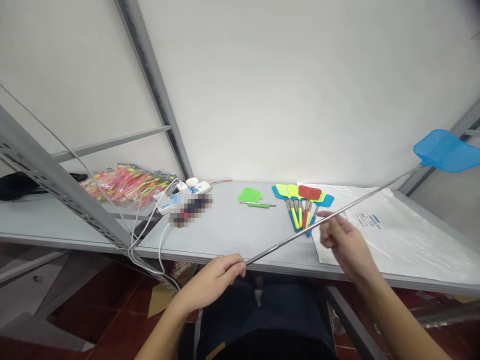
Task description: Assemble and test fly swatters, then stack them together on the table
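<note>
A long telescopic fly swatter with a blue head (446, 151) and an extended metal rod (288, 241) slants up to the right across the view. My left hand (221, 277) is closed around its lower end, hiding the grip. Farther up, my right hand (343, 240) is at the rod, its index finger stretched across it and the other fingers curled below. Beyond the rod, several fly swatters with blue, yellow and red heads (309, 192) lie fanned out on the table. A green swatter head (250, 195) lies apart, beside a green handle (258, 205) with a metal rod.
White plastic packaging (378, 225) covers the right of the grey table (221, 240). On the left are a power strip (200, 188), white cables (140, 215), a blurred-out object (191, 210) and bagged colourful items (127, 184). A metal shelf post (67, 175) stands at the left.
</note>
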The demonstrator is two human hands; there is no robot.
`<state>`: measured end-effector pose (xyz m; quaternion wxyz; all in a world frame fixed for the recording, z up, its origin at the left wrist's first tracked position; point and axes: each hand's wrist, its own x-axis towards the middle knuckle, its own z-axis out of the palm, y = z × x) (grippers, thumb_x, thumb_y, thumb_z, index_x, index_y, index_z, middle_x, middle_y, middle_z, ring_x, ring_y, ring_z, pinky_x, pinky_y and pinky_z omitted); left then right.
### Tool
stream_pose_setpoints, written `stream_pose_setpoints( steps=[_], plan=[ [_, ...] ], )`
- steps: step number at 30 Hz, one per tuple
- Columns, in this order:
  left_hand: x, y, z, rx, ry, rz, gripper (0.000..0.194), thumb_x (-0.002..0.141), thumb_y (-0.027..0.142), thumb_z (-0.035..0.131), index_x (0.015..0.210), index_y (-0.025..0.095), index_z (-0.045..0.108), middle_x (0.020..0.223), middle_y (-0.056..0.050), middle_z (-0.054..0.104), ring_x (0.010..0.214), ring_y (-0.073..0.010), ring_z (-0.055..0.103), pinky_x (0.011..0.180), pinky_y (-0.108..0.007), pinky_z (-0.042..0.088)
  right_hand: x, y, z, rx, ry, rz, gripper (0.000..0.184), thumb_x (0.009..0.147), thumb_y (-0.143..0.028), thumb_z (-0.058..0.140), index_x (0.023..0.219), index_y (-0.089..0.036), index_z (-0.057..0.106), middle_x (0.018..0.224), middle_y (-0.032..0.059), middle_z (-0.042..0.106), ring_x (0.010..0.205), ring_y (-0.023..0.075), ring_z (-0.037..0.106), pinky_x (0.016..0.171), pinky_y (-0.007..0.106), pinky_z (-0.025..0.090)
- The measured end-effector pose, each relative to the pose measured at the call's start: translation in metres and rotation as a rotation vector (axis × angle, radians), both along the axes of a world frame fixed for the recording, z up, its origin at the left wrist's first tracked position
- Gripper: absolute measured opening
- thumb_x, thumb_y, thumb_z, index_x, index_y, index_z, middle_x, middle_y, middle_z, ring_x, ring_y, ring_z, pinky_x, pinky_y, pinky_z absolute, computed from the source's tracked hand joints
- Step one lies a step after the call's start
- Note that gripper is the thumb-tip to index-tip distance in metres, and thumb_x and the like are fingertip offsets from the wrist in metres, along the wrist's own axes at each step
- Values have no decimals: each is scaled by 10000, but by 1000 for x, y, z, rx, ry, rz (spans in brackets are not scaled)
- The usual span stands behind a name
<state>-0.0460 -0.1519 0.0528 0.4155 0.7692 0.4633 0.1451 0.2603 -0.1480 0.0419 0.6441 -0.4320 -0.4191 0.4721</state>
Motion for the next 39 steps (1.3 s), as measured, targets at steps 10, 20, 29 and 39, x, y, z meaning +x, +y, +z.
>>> stream_pose_setpoints(
  steps=[10, 20, 29, 39],
  plan=[
    [12, -4, -20, 61, -4, -9, 297, 965, 463, 433, 893, 219, 588, 874, 24, 637, 824, -162, 561, 733, -247, 364, -16, -1, -15, -39, -154, 7, 310, 921, -503, 547, 869, -202, 599, 546, -50, 472, 505, 92, 422, 524, 245, 317],
    [8, -1, -17, 91, -53, 16, 373, 998, 451, 353, 779, 201, 524, 730, 43, 521, 731, -140, 501, 697, -243, 352, -18, 1, -19, -14, 54, -26, 289, 852, -485, 655, 818, -216, 555, 530, -73, 406, 474, 80, 362, 457, 217, 292],
    [18, -11, -22, 66, -70, -7, 361, 1003, 443, 338, 804, 205, 524, 776, 30, 554, 769, -149, 508, 719, -247, 351, -30, -7, -15, -110, 5, 132, 324, 795, -475, 724, 842, -161, 665, 541, -49, 429, 504, 80, 381, 480, 224, 298],
    [-3, 1, -18, 64, -61, -5, 370, 995, 453, 363, 791, 198, 537, 750, 39, 516, 756, -144, 501, 724, -241, 354, -5, 0, -4, 41, 239, -189, 289, 846, -428, 686, 726, -167, 660, 566, -58, 299, 522, 73, 237, 473, 208, 265]
  ],
)
